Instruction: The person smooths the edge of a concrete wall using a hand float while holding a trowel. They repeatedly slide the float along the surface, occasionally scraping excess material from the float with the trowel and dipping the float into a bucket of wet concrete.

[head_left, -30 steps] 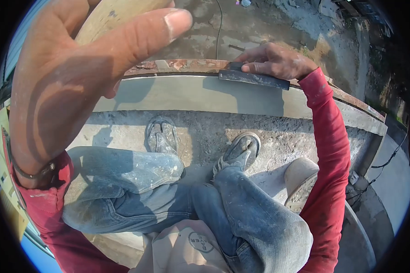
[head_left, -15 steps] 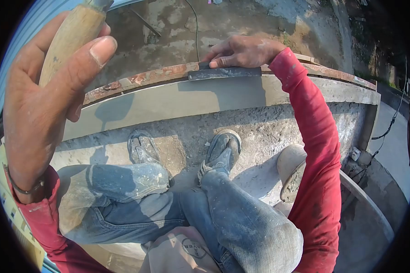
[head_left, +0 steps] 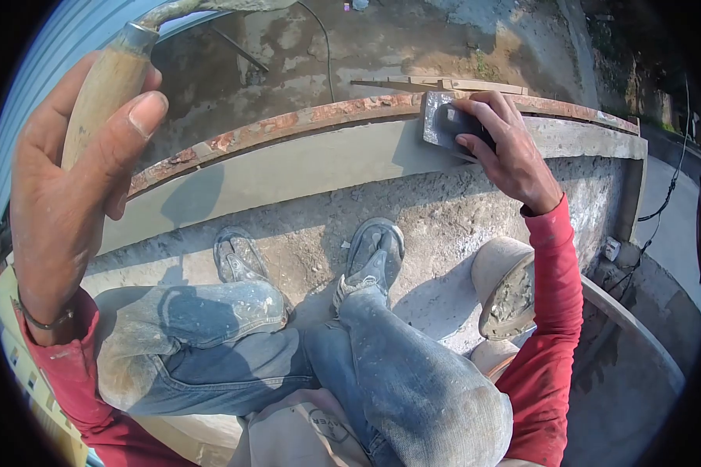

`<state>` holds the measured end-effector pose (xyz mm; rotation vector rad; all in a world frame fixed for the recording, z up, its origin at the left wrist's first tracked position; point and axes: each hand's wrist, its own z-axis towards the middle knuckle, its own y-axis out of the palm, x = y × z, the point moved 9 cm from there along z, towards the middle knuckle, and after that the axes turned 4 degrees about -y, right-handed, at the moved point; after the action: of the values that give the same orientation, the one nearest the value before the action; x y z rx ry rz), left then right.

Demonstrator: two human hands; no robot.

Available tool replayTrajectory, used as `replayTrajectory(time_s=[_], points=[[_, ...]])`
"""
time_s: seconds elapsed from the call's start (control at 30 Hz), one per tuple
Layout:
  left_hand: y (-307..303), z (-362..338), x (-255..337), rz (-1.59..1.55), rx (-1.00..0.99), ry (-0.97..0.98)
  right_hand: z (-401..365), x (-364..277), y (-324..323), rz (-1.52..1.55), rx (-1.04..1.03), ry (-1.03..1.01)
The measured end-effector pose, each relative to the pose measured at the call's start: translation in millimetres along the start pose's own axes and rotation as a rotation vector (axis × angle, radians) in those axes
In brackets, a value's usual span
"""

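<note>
My left hand (head_left: 58, 183) is wrapped round the wooden handle of a trowel (head_left: 105, 97), raised at the upper left. The trowel's metal neck and a grey-smeared part of its blade reach the top edge of the view. In my right hand (head_left: 512, 144) is a dark plastering float (head_left: 439, 118), gripped by its back and tilted over the ledge. Smooth grey plaster (head_left: 311, 165) coats the ledge top to the left of the float. Further right, the ledge surface (head_left: 584, 142) looks rougher and paler.
A row of red brick (head_left: 261, 132) edges the ledge on its far side, with wooden strips (head_left: 467, 84) beyond. Beside my right knee, a bucket (head_left: 494, 268) holds grey mortar (head_left: 512, 303). A cable (head_left: 666, 194) hangs at the right. My shoes (head_left: 375, 253) rest on rough ground.
My right hand has slid the float rightward along the ledge and turned it from lying lengthwise to tilted. The trowel has shifted slightly left and down, showing more metal.
</note>
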<state>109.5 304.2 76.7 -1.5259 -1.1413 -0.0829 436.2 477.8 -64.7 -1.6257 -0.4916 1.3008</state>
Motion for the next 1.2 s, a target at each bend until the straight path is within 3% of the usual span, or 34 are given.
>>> replayTrajectory(time_s=[0.13,0.27,0.33,0.4,0.5,0.67,0.8,0.87,1.0,1.13,1.2], points=[[3,-10,13,0.018,0.012,0.058,-9,-33,21,-0.115,0.081,-0.019],[4,-15,12,-0.001,-0.033,0.049,-31,-87,59,-0.007,-0.158,-0.14],[3,-16,10,0.004,-0.035,0.051,-21,-87,56,0.007,-0.139,-0.158],[0,-19,11,-0.047,-0.017,0.078,-1,-56,33,-0.166,0.146,0.017],[-1,-24,13,-0.077,-0.056,0.055,16,-58,49,-0.182,0.229,0.013],[-5,-28,16,-0.063,-0.06,0.088,11,-159,104,0.102,-0.01,-0.212],[-13,-32,4,-0.065,0.006,0.085,45,-104,65,-0.148,0.318,0.063],[-14,-32,4,-0.057,-0.008,0.098,51,-113,83,-0.13,0.309,0.042],[-13,-32,9,-0.06,-0.054,0.113,34,-199,135,0.113,0.048,-0.194],[-14,-33,2,-0.06,-0.043,0.101,66,-147,94,-0.105,0.317,0.059],[-15,-33,4,-0.047,-0.048,0.114,73,-142,102,-0.171,0.347,0.1]])
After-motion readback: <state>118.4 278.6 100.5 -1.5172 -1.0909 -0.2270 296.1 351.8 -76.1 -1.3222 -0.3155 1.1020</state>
